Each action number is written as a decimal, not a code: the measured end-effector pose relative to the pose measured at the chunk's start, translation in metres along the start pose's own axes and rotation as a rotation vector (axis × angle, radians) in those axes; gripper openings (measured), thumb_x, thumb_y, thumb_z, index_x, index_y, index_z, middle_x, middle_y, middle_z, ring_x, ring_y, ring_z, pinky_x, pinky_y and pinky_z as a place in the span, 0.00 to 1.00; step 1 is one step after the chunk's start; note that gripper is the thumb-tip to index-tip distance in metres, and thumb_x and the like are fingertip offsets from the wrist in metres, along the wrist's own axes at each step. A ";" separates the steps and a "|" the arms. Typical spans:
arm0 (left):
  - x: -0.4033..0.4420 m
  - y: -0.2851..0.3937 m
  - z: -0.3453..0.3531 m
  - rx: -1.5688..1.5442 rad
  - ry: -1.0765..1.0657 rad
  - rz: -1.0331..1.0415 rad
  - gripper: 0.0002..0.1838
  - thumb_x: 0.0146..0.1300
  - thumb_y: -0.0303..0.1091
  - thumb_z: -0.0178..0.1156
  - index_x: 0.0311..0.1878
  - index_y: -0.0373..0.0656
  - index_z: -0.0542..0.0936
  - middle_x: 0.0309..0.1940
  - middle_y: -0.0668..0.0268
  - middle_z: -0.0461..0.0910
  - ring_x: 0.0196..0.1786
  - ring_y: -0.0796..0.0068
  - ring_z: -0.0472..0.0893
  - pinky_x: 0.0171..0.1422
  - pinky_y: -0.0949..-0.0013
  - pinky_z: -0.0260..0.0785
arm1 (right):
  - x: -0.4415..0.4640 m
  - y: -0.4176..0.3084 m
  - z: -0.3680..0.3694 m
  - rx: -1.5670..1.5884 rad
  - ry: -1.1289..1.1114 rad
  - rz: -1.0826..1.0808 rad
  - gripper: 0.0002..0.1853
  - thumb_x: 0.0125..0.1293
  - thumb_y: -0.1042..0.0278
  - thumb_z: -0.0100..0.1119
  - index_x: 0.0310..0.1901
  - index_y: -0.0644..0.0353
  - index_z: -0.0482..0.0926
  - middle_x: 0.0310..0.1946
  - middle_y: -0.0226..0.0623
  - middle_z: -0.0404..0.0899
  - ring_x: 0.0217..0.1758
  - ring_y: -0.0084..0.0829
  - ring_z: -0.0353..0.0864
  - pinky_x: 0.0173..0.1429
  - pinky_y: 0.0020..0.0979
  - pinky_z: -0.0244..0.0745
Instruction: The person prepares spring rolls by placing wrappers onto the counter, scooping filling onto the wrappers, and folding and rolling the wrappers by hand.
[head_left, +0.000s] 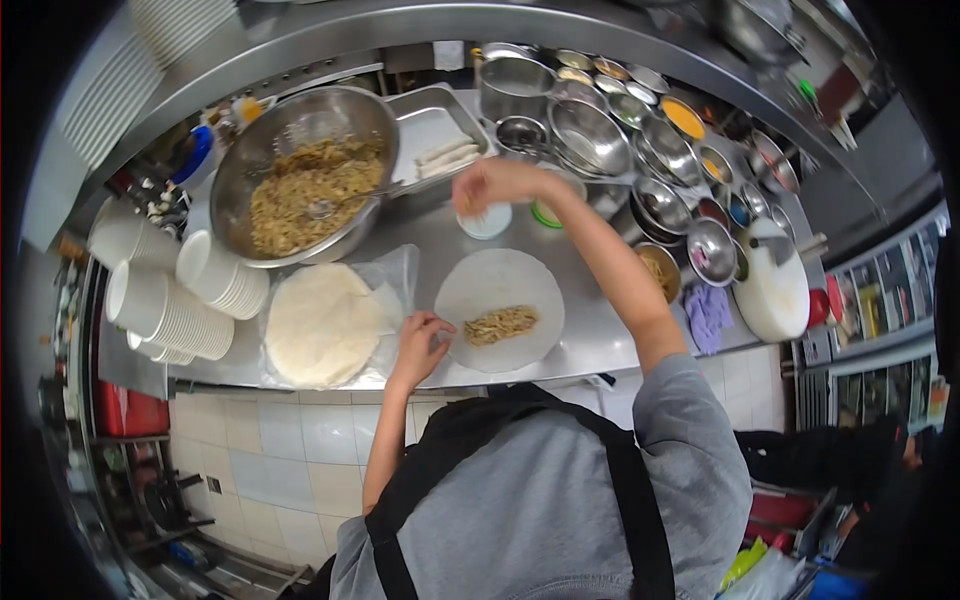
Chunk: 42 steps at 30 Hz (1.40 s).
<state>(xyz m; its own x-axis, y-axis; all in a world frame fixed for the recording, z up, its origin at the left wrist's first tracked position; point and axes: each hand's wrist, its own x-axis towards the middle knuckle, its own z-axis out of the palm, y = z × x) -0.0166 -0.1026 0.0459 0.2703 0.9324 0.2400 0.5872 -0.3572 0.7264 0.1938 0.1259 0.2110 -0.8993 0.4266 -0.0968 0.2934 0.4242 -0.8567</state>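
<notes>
A round, thin white wrapper [535,285] lies flat on the steel counter, with a short strip of brownish shredded filling [502,325] across its lower half. My left hand [424,342] rests at the wrapper's left edge, fingers loosely bent and apart, holding nothing visible. Farther back, my right hand [488,188] is over a small white bowl [487,225], its fingers bunched and pointing down; what they hold, if anything, is hidden. To the left, a stack of round wrappers [325,325] sits on clear plastic sheeting [402,270].
A large steel bowl [228,215] of filling with a spoon [322,208] stands back left. Beside it, a metal tray [425,110] holds white rolls [447,158]. Paper bowl stacks [165,310] line the left. Several steel bowls [590,135], a purple cloth [708,318] and a white container [772,295] occupy the right.
</notes>
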 end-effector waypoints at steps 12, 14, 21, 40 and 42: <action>0.019 0.011 0.023 0.062 -0.089 0.045 0.13 0.48 0.24 0.64 0.39 0.47 0.81 0.42 0.63 0.71 0.50 0.58 0.69 0.56 0.60 0.63 | -0.101 0.103 0.176 -0.744 0.149 0.494 0.08 0.46 0.70 0.66 0.30 0.60 0.80 0.32 0.45 0.81 0.35 0.46 0.82 0.40 0.42 0.77; 0.021 0.011 0.026 0.063 -0.084 0.061 0.13 0.48 0.24 0.64 0.39 0.47 0.81 0.42 0.62 0.71 0.50 0.58 0.69 0.56 0.60 0.63 | -0.106 0.092 0.170 -0.571 0.196 0.492 0.12 0.45 0.69 0.68 0.32 0.59 0.79 0.31 0.44 0.81 0.36 0.46 0.82 0.41 0.41 0.76; 0.024 0.022 0.037 0.093 -0.060 0.089 0.11 0.48 0.27 0.66 0.37 0.45 0.79 0.42 0.62 0.70 0.48 0.57 0.69 0.52 0.59 0.64 | -0.121 0.090 0.164 -0.346 0.316 0.498 0.13 0.43 0.69 0.70 0.32 0.57 0.78 0.29 0.38 0.80 0.36 0.45 0.80 0.40 0.42 0.74; 0.028 0.044 0.067 0.243 0.052 0.129 0.12 0.41 0.31 0.70 0.29 0.48 0.76 0.43 0.65 0.68 0.49 0.61 0.68 0.49 0.60 0.59 | -0.135 0.088 0.186 -0.533 0.493 0.340 0.10 0.42 0.70 0.69 0.23 0.52 0.74 0.25 0.27 0.73 0.40 0.33 0.72 0.45 0.37 0.59; 0.029 0.040 0.067 0.259 0.059 0.142 0.13 0.40 0.31 0.70 0.30 0.48 0.77 0.43 0.65 0.68 0.49 0.60 0.68 0.49 0.59 0.59 | -0.136 0.093 0.189 -0.570 0.490 0.321 0.10 0.42 0.70 0.69 0.23 0.52 0.75 0.25 0.26 0.73 0.41 0.32 0.72 0.45 0.37 0.58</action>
<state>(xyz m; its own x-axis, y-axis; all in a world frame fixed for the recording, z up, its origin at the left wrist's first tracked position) 0.0657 -0.0932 0.0390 0.3234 0.8710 0.3699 0.7239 -0.4794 0.4961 0.2823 -0.0434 0.0490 -0.5382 0.8412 0.0522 0.7511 0.5068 -0.4231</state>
